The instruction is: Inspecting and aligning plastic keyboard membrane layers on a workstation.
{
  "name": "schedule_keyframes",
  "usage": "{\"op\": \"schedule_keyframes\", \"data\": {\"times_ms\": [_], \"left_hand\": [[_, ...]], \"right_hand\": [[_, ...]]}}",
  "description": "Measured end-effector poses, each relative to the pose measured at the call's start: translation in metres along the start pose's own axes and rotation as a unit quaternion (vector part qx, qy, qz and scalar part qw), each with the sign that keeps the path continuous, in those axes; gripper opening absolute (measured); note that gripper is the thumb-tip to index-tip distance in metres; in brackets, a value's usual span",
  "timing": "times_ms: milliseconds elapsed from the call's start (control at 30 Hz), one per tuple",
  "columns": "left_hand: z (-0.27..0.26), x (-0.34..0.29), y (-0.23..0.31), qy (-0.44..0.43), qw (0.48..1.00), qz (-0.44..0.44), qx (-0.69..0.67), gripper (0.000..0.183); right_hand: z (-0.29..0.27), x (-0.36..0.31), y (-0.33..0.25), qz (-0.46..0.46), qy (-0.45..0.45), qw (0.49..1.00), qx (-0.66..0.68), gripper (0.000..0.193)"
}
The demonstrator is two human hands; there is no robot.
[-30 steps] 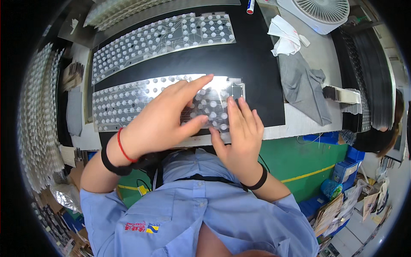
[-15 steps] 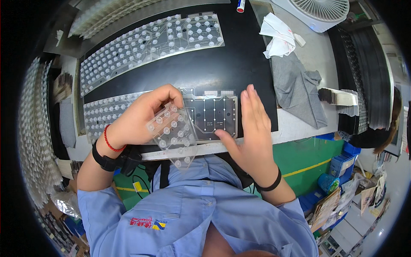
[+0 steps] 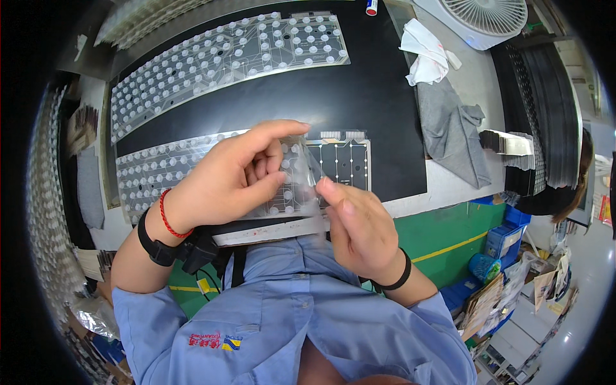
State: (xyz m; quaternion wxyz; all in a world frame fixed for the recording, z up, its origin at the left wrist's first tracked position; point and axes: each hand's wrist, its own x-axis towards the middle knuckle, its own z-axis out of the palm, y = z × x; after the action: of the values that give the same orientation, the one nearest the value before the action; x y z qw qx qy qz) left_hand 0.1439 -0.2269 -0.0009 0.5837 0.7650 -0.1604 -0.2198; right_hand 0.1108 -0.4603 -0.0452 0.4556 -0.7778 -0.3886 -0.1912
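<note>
A clear dome sheet, bent and blurred, stands up from the lower keypad membrane on the black work surface. My right hand pinches its right edge between thumb and fingertips. My left hand is over the membrane, index finger stretched to the sheet's upper corner, thumb apart and the other fingers curled. The index tip seems to touch the sheet. Right of the sheet, a bare circuit part with printed lines and dots shows. A second membrane with rows of clear domes lies farther back.
A white fan stands at the back right, near a crumpled white cloth and a grey cloth. Stacked sheets line the right side. A marker lies at the back. The table's white front edge runs before me.
My right hand has gone from flat and open to pinching the sheet, moving left. My left index finger has stretched out. The dome sheet has swung up and right from hanging over the table edge.
</note>
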Motion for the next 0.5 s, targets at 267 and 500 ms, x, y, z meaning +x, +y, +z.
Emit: {"op": "schedule_keyframes", "data": {"times_ms": [267,500], "left_hand": [[0.004,-0.002,-0.006,-0.016,0.997,-0.005,0.074,0.025],[0.003,-0.005,-0.009,-0.02,0.999,-0.011,0.043,0.021]], "right_hand": [[-0.023,0.025,-0.015,-0.017,-0.03,0.989,0.144,0.052],[-0.132,0.122,0.094,0.219,-0.071,0.956,-0.181,0.039]]}}
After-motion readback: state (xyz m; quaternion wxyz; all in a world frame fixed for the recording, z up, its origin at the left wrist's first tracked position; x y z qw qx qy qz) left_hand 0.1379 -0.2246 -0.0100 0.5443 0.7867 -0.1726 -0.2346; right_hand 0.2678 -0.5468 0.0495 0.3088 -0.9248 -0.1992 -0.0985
